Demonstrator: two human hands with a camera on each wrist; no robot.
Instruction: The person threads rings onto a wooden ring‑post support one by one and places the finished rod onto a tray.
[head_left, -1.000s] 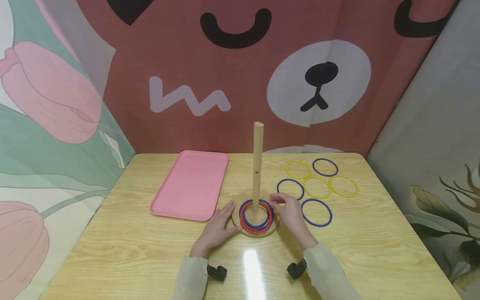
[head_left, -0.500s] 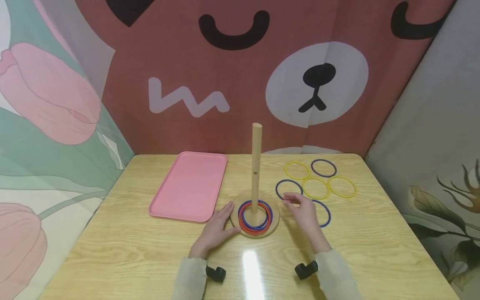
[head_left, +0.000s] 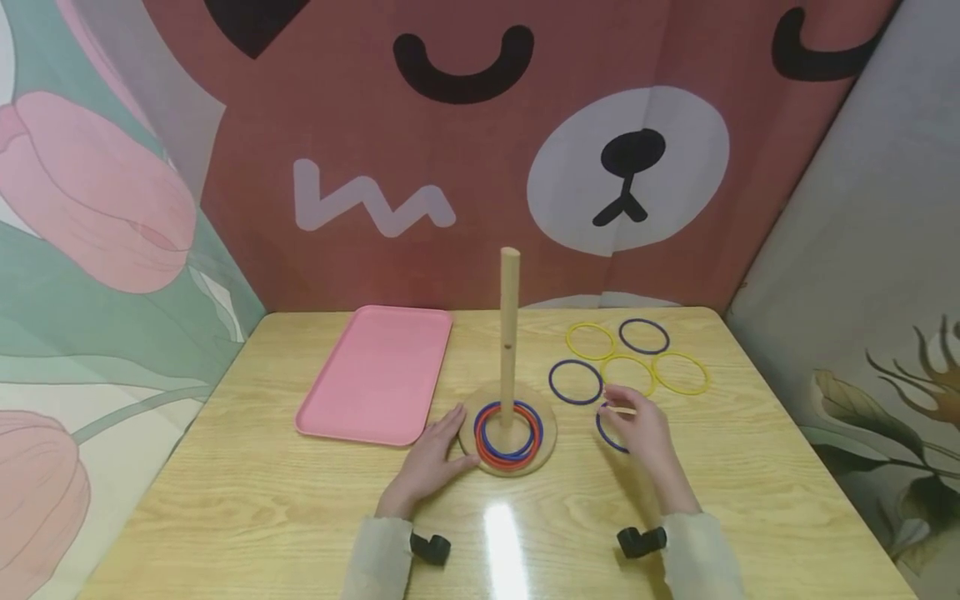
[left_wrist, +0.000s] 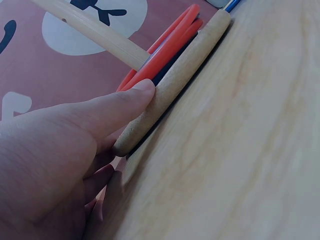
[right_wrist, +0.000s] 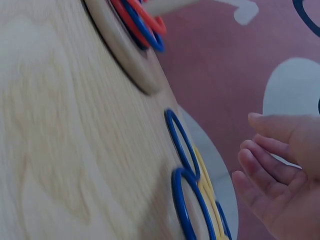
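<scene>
A wooden ring-toss stand rises from the table on a round base. Several red and blue rings lie stacked around the foot of its post. My left hand rests at the base's left edge, its fingers extended along the side. Its thumb presses against the rim just beside the red ring. My right hand, holding nothing, hovers with loosely bent fingers over the nearest blue ring. In the right wrist view that blue ring lies on the table below the hand.
Beyond my right hand lie two more blue rings and several yellow rings. A pink tray lies left of the stand. Behind the table hangs a cloth with a bear face.
My right hand has moved away from the stand's base, rightward to over the nearest blue ring. My left hand has stayed at the base, and the stacked rings have not moved.
</scene>
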